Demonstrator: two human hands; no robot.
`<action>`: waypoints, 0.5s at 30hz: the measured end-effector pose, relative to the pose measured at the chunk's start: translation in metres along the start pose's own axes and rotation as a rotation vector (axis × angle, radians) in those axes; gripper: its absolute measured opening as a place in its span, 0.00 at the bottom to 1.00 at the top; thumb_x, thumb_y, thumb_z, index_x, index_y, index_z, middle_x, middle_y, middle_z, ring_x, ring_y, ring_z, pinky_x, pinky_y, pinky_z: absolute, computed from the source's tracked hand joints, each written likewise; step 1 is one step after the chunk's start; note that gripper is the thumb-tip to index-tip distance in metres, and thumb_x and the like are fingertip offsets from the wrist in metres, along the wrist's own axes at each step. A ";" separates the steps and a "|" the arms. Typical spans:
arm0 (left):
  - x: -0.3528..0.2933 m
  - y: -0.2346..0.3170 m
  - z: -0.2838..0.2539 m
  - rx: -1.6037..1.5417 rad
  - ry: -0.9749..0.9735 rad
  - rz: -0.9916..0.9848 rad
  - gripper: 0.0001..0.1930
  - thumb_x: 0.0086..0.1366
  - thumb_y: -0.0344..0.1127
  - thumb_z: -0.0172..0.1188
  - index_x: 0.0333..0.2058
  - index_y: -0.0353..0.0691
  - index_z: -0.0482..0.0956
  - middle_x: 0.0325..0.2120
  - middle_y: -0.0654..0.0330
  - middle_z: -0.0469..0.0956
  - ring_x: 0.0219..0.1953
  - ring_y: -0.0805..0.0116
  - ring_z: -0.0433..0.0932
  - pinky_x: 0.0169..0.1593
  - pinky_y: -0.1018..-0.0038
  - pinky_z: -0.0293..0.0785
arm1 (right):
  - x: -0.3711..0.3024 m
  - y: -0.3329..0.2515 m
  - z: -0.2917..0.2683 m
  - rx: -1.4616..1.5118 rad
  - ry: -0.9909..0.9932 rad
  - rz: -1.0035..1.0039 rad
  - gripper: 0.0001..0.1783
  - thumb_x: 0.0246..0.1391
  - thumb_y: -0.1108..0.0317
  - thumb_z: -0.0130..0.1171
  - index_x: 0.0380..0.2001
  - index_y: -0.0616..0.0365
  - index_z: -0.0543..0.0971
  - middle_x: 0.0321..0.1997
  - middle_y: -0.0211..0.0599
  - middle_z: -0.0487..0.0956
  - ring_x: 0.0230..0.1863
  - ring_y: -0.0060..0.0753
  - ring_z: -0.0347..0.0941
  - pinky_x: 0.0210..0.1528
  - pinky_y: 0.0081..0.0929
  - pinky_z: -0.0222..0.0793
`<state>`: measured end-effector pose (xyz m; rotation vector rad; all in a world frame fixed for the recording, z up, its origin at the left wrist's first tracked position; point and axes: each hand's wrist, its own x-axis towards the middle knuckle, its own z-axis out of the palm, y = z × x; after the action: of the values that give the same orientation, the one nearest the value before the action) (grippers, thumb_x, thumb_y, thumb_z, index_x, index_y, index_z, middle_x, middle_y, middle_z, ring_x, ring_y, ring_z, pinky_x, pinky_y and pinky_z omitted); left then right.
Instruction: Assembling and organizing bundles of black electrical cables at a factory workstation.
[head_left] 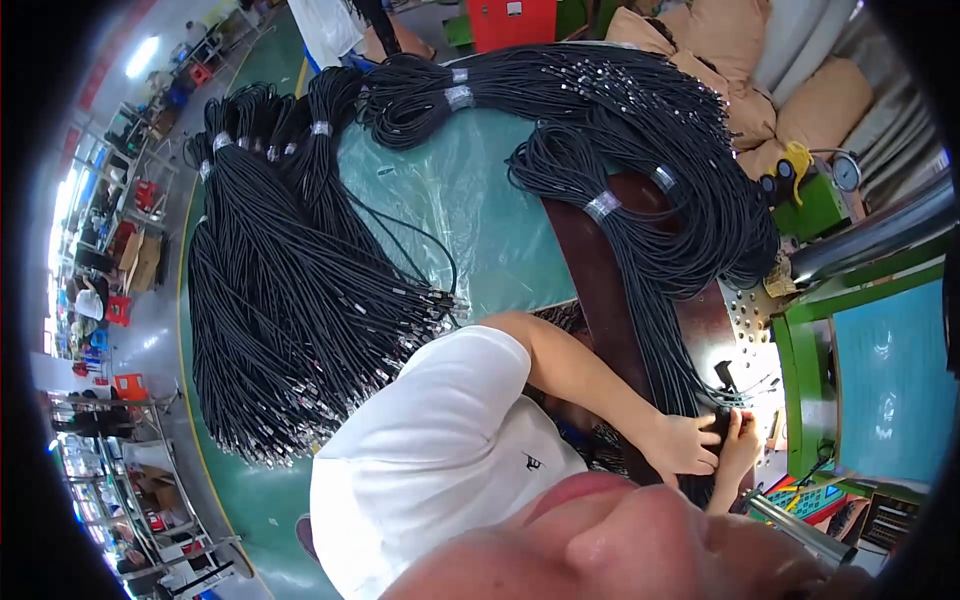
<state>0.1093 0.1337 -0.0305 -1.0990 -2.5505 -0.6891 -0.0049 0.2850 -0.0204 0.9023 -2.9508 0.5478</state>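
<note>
Beside the green machine at the right, both hands meet at the end of a bundle of black cables [650, 325]. My left hand [686, 446] comes in from the left, its fingers bent over the dark cables. Just right of it, my right hand [738, 452] is closed with its fingertips up at the cable ends. Thin, lighter wire ends [752, 388] fan out past the fingers over a brightly lit metal plate. The exact grip of the fingertips is too small to tell.
Tied black cable bundles [270, 260] cover the left of the green table [480, 240]; more bundles [600, 85] lie along the back. A green machine frame [800, 400] with a blue panel [885, 390] stands right. A metal cylinder [880, 235] and brown sacks [825, 105] are behind it.
</note>
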 end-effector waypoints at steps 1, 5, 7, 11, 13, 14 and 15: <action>-0.006 -0.005 0.005 0.047 -0.021 -0.030 0.49 0.45 0.72 0.57 0.54 0.32 0.66 0.59 0.50 0.63 0.61 0.48 0.60 0.58 0.44 0.56 | -0.005 0.009 0.002 0.005 0.083 -0.042 0.15 0.61 0.57 0.51 0.32 0.60 0.76 0.24 0.47 0.77 0.24 0.47 0.73 0.28 0.39 0.66; -0.065 -0.039 -0.027 -0.127 -0.091 -0.297 0.58 0.40 0.75 0.57 0.59 0.31 0.60 0.62 0.44 0.57 0.66 0.46 0.51 0.65 0.50 0.48 | -0.074 0.031 -0.062 0.076 -0.003 0.268 0.16 0.61 0.59 0.52 0.42 0.61 0.76 0.42 0.46 0.78 0.42 0.43 0.75 0.45 0.35 0.69; -0.080 -0.058 -0.039 0.163 -0.060 -0.281 0.53 0.45 0.73 0.54 0.60 0.34 0.61 0.62 0.43 0.57 0.67 0.43 0.49 0.66 0.48 0.44 | -0.134 0.046 -0.098 0.033 0.266 0.053 0.20 0.57 0.58 0.58 0.41 0.67 0.77 0.36 0.49 0.80 0.34 0.42 0.78 0.37 0.34 0.75; -0.073 -0.085 -0.065 0.284 -0.046 -0.137 0.35 0.55 0.57 0.56 0.55 0.40 0.67 0.58 0.53 0.65 0.60 0.53 0.64 0.57 0.62 0.65 | -0.191 0.064 -0.096 -0.280 0.976 -0.604 0.18 0.58 0.58 0.57 0.36 0.66 0.78 0.33 0.48 0.80 0.30 0.48 0.76 0.34 0.33 0.74; -0.084 -0.082 -0.082 0.287 -0.103 -0.263 0.29 0.56 0.53 0.57 0.52 0.41 0.70 0.51 0.57 0.70 0.55 0.58 0.69 0.52 0.64 0.68 | -0.138 0.000 -0.082 -0.381 0.870 -0.457 0.27 0.56 0.51 0.58 0.47 0.66 0.71 0.43 0.51 0.76 0.42 0.51 0.73 0.45 0.44 0.68; -0.101 -0.088 -0.088 0.234 -0.092 -0.327 0.24 0.56 0.49 0.58 0.48 0.41 0.73 0.45 0.60 0.75 0.50 0.63 0.74 0.48 0.66 0.71 | -0.119 -0.095 -0.087 -0.488 0.785 -0.401 0.33 0.55 0.48 0.58 0.53 0.65 0.68 0.49 0.53 0.74 0.48 0.52 0.72 0.50 0.49 0.65; -0.091 -0.085 -0.085 0.234 -0.104 -0.274 0.24 0.56 0.49 0.58 0.48 0.41 0.73 0.45 0.60 0.75 0.50 0.63 0.74 0.48 0.66 0.71 | -0.130 -0.103 -0.092 -0.616 0.754 -0.266 0.39 0.54 0.45 0.58 0.58 0.65 0.65 0.54 0.55 0.72 0.53 0.54 0.70 0.56 0.55 0.62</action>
<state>0.1131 -0.0170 -0.0244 -0.7357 -2.8145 -0.3863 0.1512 0.3066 0.0859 0.7606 -2.0704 -0.0523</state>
